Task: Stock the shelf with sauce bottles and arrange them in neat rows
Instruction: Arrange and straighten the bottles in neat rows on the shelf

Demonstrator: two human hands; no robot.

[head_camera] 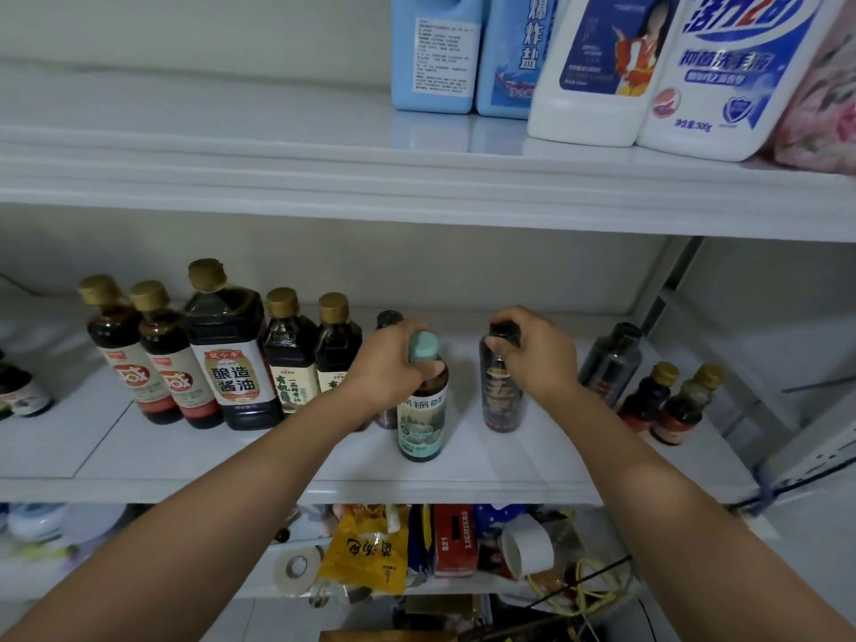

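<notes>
On the white middle shelf (231,456) stands a row of dark sauce bottles with gold caps (231,363) at the left. My left hand (389,363) grips the neck of a green-capped bottle (422,419) standing on the shelf. Behind it a black-capped bottle (388,319) is partly hidden. My right hand (537,349) holds the top of a dark black-capped bottle (502,396), also upright on the shelf. To the right stand another dark bottle (611,363) and two small gold-capped bottles (671,405).
The upper shelf (324,178) carries blue and white detergent bottles (602,67) at the right. A small bottle (23,391) stands at the far left of the middle shelf. Below, the lower shelf holds a yellow packet (366,558), tape roll (296,567), red box and cords.
</notes>
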